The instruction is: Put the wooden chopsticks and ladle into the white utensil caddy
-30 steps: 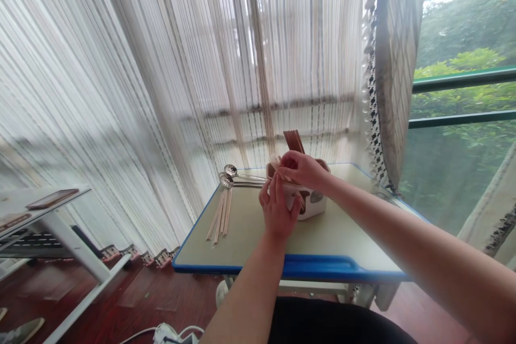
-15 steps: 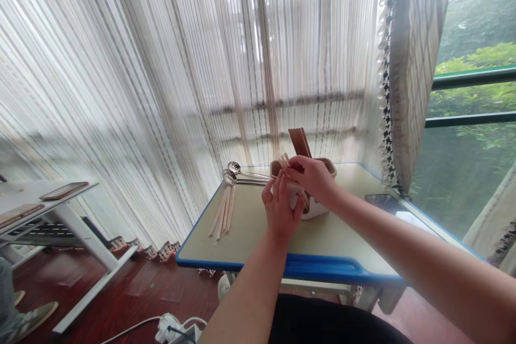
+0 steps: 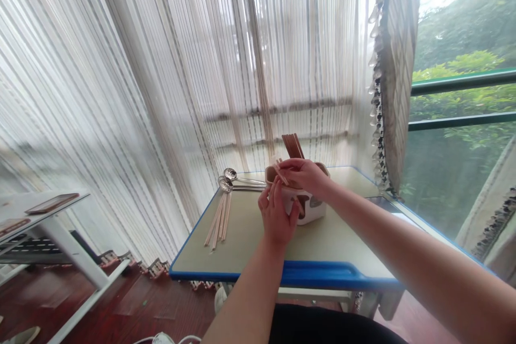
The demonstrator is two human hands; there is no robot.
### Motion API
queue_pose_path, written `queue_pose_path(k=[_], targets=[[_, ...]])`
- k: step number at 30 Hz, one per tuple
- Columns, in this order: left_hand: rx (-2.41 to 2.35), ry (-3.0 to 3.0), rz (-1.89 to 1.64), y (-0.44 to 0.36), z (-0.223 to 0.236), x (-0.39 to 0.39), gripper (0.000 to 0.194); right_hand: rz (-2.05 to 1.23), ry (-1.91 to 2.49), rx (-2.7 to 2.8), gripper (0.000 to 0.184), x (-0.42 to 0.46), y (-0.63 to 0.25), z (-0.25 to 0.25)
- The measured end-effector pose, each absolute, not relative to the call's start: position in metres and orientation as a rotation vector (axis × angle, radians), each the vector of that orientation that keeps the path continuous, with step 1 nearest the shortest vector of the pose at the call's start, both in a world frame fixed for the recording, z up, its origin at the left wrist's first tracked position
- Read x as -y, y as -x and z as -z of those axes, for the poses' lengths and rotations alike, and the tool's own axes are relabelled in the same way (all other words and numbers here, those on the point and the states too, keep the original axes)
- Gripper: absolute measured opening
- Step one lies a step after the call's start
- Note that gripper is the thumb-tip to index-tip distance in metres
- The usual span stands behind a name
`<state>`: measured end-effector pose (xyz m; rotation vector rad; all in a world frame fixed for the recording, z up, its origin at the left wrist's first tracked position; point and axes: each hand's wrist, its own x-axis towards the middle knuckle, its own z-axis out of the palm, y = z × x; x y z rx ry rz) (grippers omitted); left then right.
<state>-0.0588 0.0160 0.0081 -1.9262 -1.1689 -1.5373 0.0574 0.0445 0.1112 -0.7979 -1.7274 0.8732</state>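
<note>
A white utensil holder (image 3: pixel 312 208) stands on the small table (image 3: pixel 322 247), with dark brown chopsticks (image 3: pixel 293 145) sticking up from its far side. My right hand (image 3: pixel 304 174) is above the holder, pinched round a few light wooden chopsticks (image 3: pixel 279 169). My left hand (image 3: pixel 277 216) is just in front of the holder with its fingers curled upward, touching the lower ends of those chopsticks. Several more light chopsticks (image 3: pixel 218 220) lie flat on the left of the table. Beyond them lie metal spoons (image 3: pixel 231 180).
The table has a blue front edge (image 3: pixel 290 274). Sheer striped curtains (image 3: pixel 181 75) hang right behind it, and a patterned drape (image 3: pixel 393 70) and window are at the right. A dark phone (image 3: pixel 379 201) lies at the table's right. A white desk (image 3: pixel 44 209) stands at left.
Both hands stay at the holder with the light chopsticks between them. The camera has swung a little, so the whole scene shifts left and right between frames.
</note>
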Motion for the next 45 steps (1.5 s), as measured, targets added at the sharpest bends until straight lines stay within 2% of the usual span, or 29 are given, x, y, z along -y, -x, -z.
queue_pose_path(k=[8, 15, 22, 26, 30, 34, 37, 40, 45], targets=[[1.177, 1.927, 1.509, 0.059, -0.008, -0.016, 0.061, -0.328, 0.986, 1.646, 0.038, -0.037, -0.052, -0.106], [1.200, 1.917, 1.488, 0.059, -0.008, -0.016, 0.049, -0.353, 1.184, 1.732, 0.026, -0.030, -0.047, -0.113], [1.192, 1.834, 1.569, 0.059, -0.009, -0.015, 0.048, -0.295, 1.196, 1.791, 0.024, -0.024, -0.048, -0.110], [1.190, 1.782, 1.641, 0.058, -0.007, -0.014, 0.044, -0.076, 1.126, 1.725, 0.026, -0.017, -0.046, -0.106], [1.309, 1.607, 1.750, 0.064, -0.005, -0.015, 0.039, 0.148, 0.821, 1.709, 0.028, 0.005, -0.034, -0.104], [1.561, 1.393, 1.803, 0.098, -0.014, -0.016, 0.033, 0.047, 0.585, 1.732, 0.026, 0.029, -0.012, -0.097], [1.804, 1.412, 1.662, 0.148, -0.025, -0.014, 0.026, -0.092, 0.545, 1.754, 0.023, 0.034, 0.012, -0.085], [2.058, 1.425, 1.537, 0.203, -0.026, -0.011, 0.024, -0.232, 0.629, 1.808, 0.020, 0.021, 0.044, -0.069], [2.317, 1.573, 1.598, 0.262, -0.002, -0.012, 0.024, -0.380, 0.924, 2.069, 0.026, -0.020, 0.098, -0.028]])
